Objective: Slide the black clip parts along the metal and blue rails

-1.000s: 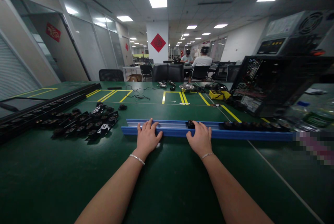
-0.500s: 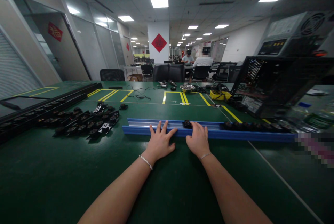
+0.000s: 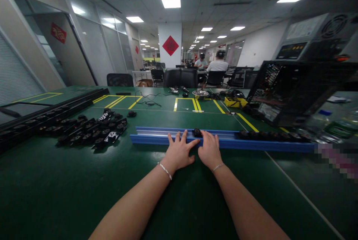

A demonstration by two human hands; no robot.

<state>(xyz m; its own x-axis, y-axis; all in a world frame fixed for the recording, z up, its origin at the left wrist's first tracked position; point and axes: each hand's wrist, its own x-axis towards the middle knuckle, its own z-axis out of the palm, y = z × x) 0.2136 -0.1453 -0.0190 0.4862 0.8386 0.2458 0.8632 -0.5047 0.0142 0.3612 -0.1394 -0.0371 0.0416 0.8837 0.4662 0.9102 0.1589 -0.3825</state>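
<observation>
A long blue channel rail (image 3: 167,140) lies across the green table in front of me. My left hand (image 3: 179,153) rests on its near edge, fingers spread, holding nothing. In the channel sits a small black part (image 3: 197,132) with a ridged top. Its right side is touched by the fingertips of my right hand (image 3: 209,150), whose fingers are bent close together over the rail. Part of the piece's underside is hidden by the rail wall. Further right in the same channel, several similar black parts (image 3: 265,135) stand in a row.
Loose black parts (image 3: 95,132) form a pile on the left, beside long black rails (image 3: 69,110). A metal bowl (image 3: 200,94), a yellow item (image 3: 235,102) and cables lie farther back. An opened computer case (image 3: 302,91) and bottles (image 3: 341,128) stand at right.
My left hand has moved to the right along the rail. The black part and my right hand have shifted slightly to the left.
</observation>
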